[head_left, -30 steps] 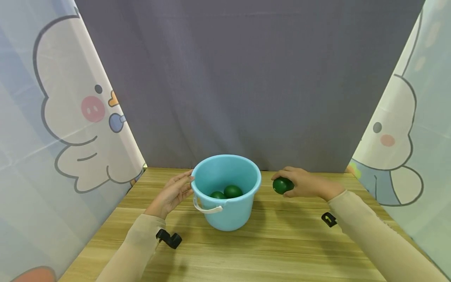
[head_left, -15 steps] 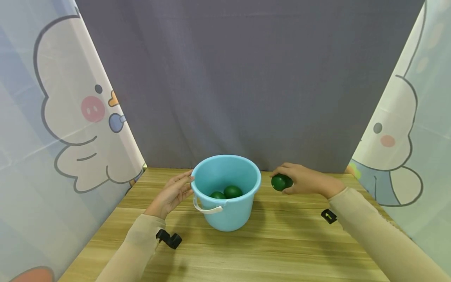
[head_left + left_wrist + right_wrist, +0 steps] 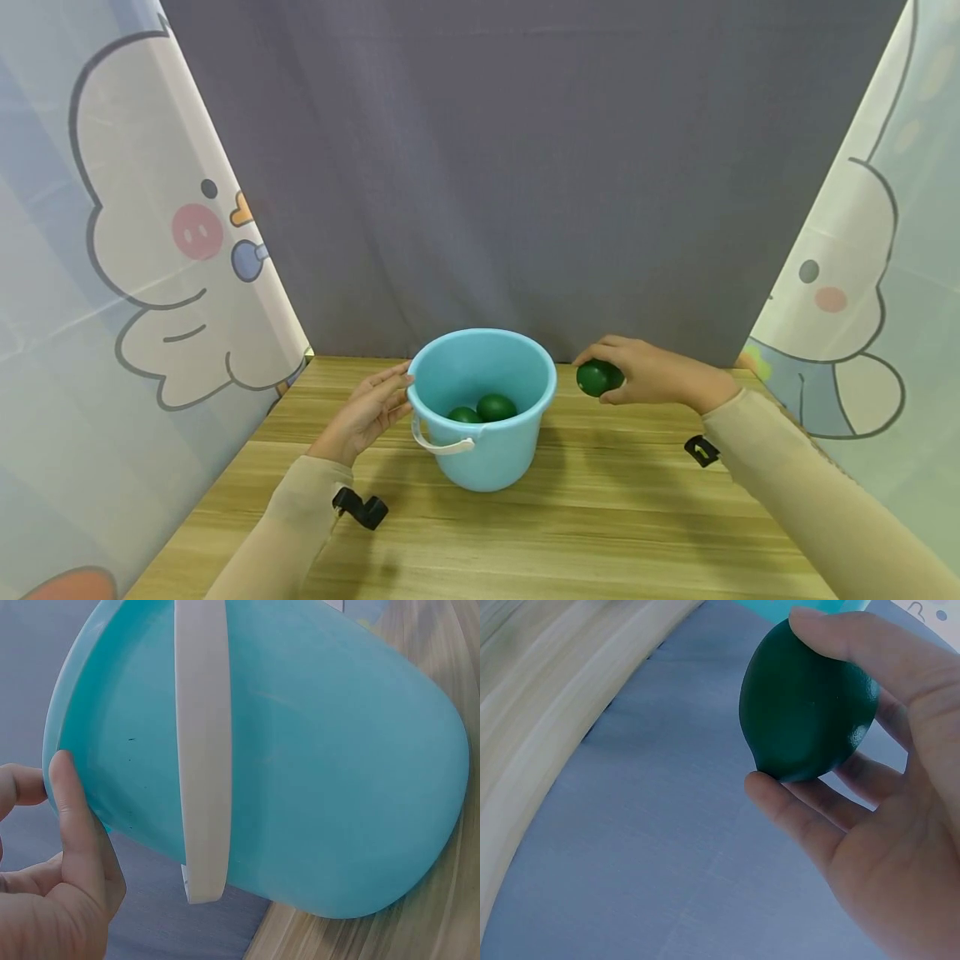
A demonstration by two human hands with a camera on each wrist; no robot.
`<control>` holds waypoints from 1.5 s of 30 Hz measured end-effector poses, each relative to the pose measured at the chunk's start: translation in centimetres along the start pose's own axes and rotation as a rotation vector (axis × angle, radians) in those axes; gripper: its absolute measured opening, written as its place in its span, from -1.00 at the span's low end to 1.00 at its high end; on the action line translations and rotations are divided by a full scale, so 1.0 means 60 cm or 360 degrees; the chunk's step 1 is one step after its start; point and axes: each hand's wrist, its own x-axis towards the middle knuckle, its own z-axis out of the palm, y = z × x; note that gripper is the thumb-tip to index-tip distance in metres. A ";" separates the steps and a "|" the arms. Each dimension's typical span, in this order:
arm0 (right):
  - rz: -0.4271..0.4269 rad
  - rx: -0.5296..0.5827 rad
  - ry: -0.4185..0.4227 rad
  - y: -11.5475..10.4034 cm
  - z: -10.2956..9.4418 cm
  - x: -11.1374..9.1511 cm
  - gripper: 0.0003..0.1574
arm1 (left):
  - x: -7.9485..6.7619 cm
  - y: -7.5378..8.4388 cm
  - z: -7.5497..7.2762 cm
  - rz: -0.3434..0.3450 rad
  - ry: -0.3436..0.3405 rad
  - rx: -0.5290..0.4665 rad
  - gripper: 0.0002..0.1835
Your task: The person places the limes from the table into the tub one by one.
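Note:
A light blue bucket (image 3: 487,454) with a white handle (image 3: 446,447) stands on the table. Inside it lie two dark green limes (image 3: 497,407), one partly behind the near rim. My left hand (image 3: 367,417) is at the bucket's left side; the left wrist view shows the thumb (image 3: 71,795) under the rim and a finger against the rim's edge, pinching it. To the right of the bucket, my right hand (image 3: 645,373) holds another glossy lime (image 3: 806,705) above the table. Its thumb and fingertips grip the fruit from opposite sides, as the right wrist view shows.
The wooden table (image 3: 525,550) extends around the bucket. A grey curtain (image 3: 525,183) hangs behind the table's far edge. Printed cartoon curtains (image 3: 150,250) flank both sides.
My right hand has risen a little with the lime and shifted slightly left. The left hand and the bucket have stayed in place.

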 end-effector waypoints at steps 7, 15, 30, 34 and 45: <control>-0.0038 -0.0035 0.0011 -0.002 -0.006 0.002 -0.37 | 0.000 0.000 0.000 -0.0004 0.0017 0.0013 -0.38; -0.0031 -0.0023 0.0001 -0.011 -0.020 0.008 -0.37 | 0.002 0.000 0.000 -0.0001 0.0030 0.0016 -0.40; -0.0053 -0.0042 0.0028 -0.019 -0.030 0.017 -0.36 | 0.001 0.001 0.001 -0.0008 0.0038 0.0032 -0.38; -0.0061 -0.0037 0.0029 -0.024 -0.035 0.021 -0.37 | 0.001 0.002 0.002 -0.0009 0.0039 0.0018 -0.38; -0.0122 -0.0040 0.0054 -0.034 -0.039 0.035 -0.36 | 0.002 0.001 0.001 -0.0006 0.0027 0.0016 -0.39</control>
